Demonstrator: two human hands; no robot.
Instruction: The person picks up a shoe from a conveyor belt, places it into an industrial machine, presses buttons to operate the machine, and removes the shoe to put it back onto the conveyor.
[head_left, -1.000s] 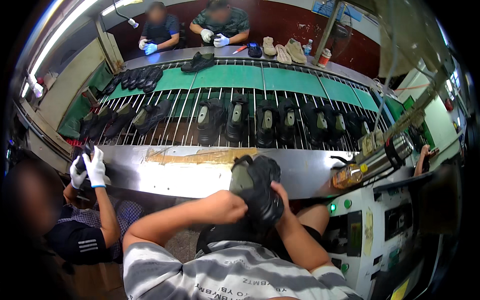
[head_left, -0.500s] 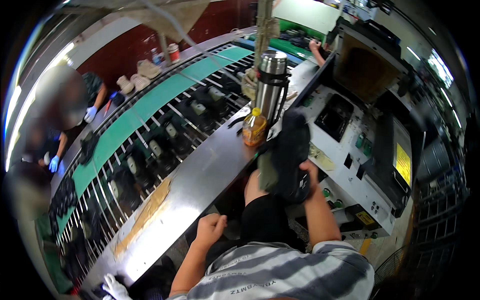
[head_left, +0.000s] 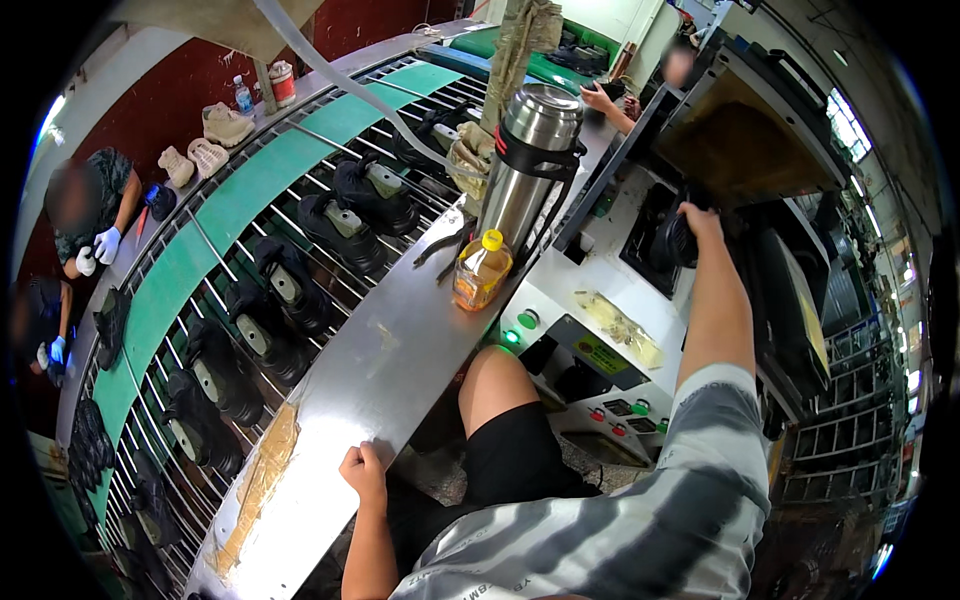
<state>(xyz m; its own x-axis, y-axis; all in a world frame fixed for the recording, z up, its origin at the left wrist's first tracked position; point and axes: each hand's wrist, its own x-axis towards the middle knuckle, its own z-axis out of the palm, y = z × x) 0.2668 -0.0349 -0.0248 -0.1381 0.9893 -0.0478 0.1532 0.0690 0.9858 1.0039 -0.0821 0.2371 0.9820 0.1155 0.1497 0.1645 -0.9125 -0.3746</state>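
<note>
While the right hand gripped a black shoe inside the machine, right of the flask, the left hand clutched the tabletop; fingers risked getting pinched.

Steel flask beside amber bottle — black shoes on conveyor.

The table is brushed metal, shiny with a dull glare, plus a rough brown tape patch. The flask is polished steel with a black plastic strap. The little oil bottle is clear glossy plastic. The shoes on the rack look matt black, and so does the shoe under the right hand.
</note>
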